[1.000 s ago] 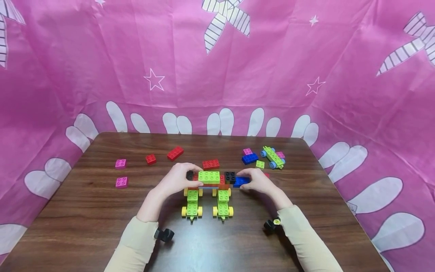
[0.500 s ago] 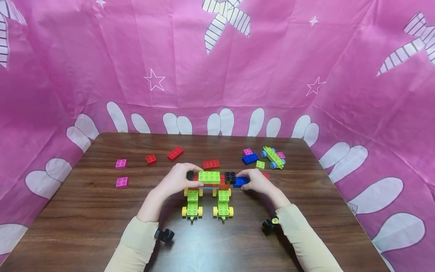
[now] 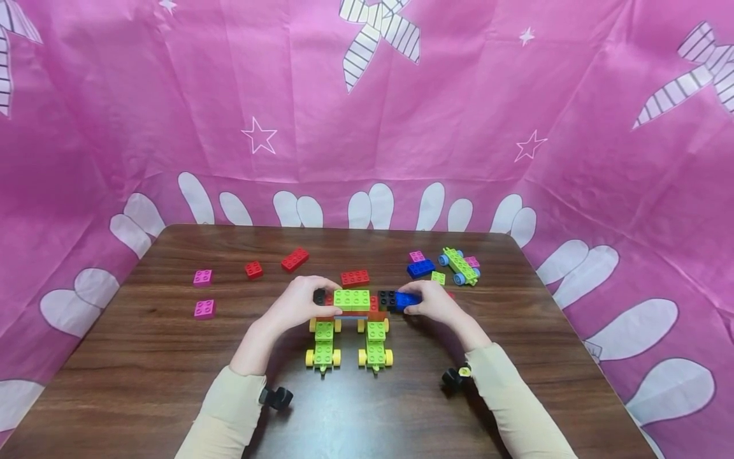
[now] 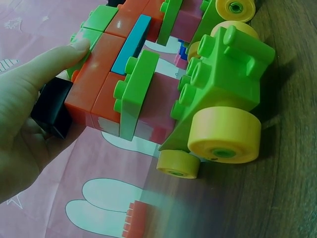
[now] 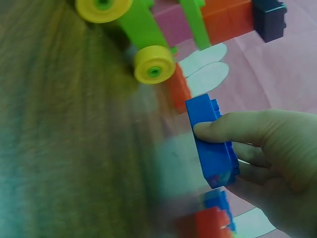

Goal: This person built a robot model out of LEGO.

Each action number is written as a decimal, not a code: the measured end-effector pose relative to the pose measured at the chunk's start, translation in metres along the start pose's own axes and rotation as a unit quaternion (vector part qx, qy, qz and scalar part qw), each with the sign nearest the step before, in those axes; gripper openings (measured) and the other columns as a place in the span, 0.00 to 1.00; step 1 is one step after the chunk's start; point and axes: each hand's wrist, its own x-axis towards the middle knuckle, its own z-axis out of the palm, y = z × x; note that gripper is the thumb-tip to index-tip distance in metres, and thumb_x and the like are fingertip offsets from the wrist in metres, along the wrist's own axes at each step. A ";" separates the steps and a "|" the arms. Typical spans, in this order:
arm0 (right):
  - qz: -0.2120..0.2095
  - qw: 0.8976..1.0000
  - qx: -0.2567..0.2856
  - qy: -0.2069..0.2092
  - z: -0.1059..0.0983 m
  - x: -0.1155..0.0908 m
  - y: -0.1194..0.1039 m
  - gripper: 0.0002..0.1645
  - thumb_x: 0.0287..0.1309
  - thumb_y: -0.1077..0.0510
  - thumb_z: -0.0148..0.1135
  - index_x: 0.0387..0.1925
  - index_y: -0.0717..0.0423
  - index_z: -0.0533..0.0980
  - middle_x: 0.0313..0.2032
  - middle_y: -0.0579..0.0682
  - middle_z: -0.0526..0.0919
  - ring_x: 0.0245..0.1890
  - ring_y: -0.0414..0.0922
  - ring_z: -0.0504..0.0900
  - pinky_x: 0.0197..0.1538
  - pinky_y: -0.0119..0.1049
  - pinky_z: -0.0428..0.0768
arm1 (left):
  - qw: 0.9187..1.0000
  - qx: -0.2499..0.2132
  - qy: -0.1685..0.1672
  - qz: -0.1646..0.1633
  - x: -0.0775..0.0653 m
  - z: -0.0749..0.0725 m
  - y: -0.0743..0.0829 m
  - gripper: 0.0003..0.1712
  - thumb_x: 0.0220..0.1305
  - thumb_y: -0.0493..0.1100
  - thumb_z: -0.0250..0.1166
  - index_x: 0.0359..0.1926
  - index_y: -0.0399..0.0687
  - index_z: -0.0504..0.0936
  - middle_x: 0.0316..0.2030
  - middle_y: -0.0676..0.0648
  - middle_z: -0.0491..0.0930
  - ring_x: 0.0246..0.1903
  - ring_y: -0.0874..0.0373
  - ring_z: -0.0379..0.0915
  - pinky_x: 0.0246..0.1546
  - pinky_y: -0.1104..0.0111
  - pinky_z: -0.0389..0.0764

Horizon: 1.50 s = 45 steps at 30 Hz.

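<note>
A built brick model stands mid-table on two lime-green wheeled bases (image 3: pixel 323 350) with yellow wheels. Red bricks (image 4: pixel 101 74) bridge the bases, topped by a lime-green brick (image 3: pixel 352 299). A black brick sits at each end, the right one (image 3: pixel 387 299) in plain sight. My left hand (image 3: pixel 299 301) grips the model's left end, thumb on the lime-green brick, beside the other black brick (image 4: pixel 52 106). Between thumb and fingers of my right hand (image 3: pixel 434 302) is a blue brick (image 5: pixel 210 144). The right wrist view shows it off the table, apart from the model.
Pink bricks (image 3: pixel 204 309) and red bricks (image 3: pixel 295 259) lie at the left and back. Behind the model is another red brick (image 3: pixel 355 277). At the back right are a blue brick (image 3: pixel 421 268), a small lime-green brick (image 3: pixel 438 278) and a blue-wheeled base (image 3: pixel 460 266).
My right hand has brought the blue brick slightly up and leftward, level with the right black brick in the head view. My left hand and the model have stayed in place.
</note>
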 end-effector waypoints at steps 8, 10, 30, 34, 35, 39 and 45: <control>-0.005 0.999 -0.011 0.046 -0.023 0.006 -0.019 0.24 0.54 0.59 0.72 0.53 0.58 0.79 0.51 0.59 0.83 0.52 0.57 0.80 0.56 0.56 0.79 | 1.000 -0.001 -0.001 -0.003 0.000 0.000 0.001 0.24 0.53 0.46 0.76 0.52 0.47 0.84 0.48 0.49 0.84 0.50 0.53 0.75 0.56 0.54 0.78; -0.016 0.998 -0.016 0.062 -0.029 0.009 -0.025 0.24 0.53 0.59 0.72 0.53 0.58 0.79 0.51 0.60 0.83 0.52 0.58 0.81 0.56 0.56 0.79 | 1.000 0.001 0.000 -0.002 0.000 -0.001 0.001 0.24 0.53 0.46 0.76 0.52 0.47 0.84 0.48 0.49 0.84 0.49 0.54 0.75 0.56 0.54 0.78; -0.100 0.990 0.053 0.079 -0.036 0.015 -0.100 0.25 0.52 0.58 0.72 0.53 0.58 0.80 0.50 0.57 0.84 0.50 0.54 0.82 0.54 0.51 0.82 | 1.000 0.006 -0.010 0.004 -0.001 -0.003 -0.003 0.27 0.55 0.47 0.74 0.55 0.43 0.81 0.52 0.46 0.83 0.54 0.50 0.76 0.57 0.52 0.77; -0.116 0.989 0.053 0.068 -0.032 0.016 -0.112 0.26 0.52 0.57 0.73 0.54 0.57 0.80 0.50 0.56 0.85 0.50 0.52 0.83 0.54 0.49 0.82 | 1.000 0.010 -0.012 0.004 -0.001 -0.004 -0.003 0.27 0.54 0.47 0.75 0.54 0.43 0.82 0.51 0.46 0.83 0.53 0.50 0.76 0.56 0.53 0.78; -0.121 0.989 0.055 0.064 -0.030 0.017 -0.114 0.26 0.52 0.57 0.73 0.54 0.57 0.80 0.50 0.55 0.85 0.50 0.52 0.83 0.54 0.48 0.82 | 1.000 0.011 -0.012 0.005 -0.001 -0.005 -0.003 0.27 0.54 0.47 0.75 0.54 0.43 0.82 0.51 0.46 0.83 0.53 0.50 0.77 0.55 0.53 0.79; -0.144 0.987 0.053 0.052 -0.023 0.019 -0.120 0.25 0.52 0.58 0.73 0.53 0.58 0.80 0.49 0.54 0.85 0.48 0.50 0.83 0.53 0.45 0.83 | 1.000 0.011 -0.015 0.006 -0.002 -0.006 -0.002 0.26 0.54 0.48 0.75 0.53 0.43 0.83 0.49 0.46 0.84 0.50 0.51 0.77 0.53 0.55 0.80; -0.160 0.985 0.058 0.025 -0.014 0.022 -0.126 0.24 0.52 0.59 0.73 0.52 0.58 0.81 0.49 0.53 0.86 0.49 0.49 0.83 0.52 0.42 0.83 | 1.000 0.007 -0.021 0.000 -0.002 -0.006 -0.003 0.27 0.54 0.49 0.75 0.53 0.43 0.83 0.49 0.45 0.84 0.50 0.50 0.78 0.53 0.56 0.81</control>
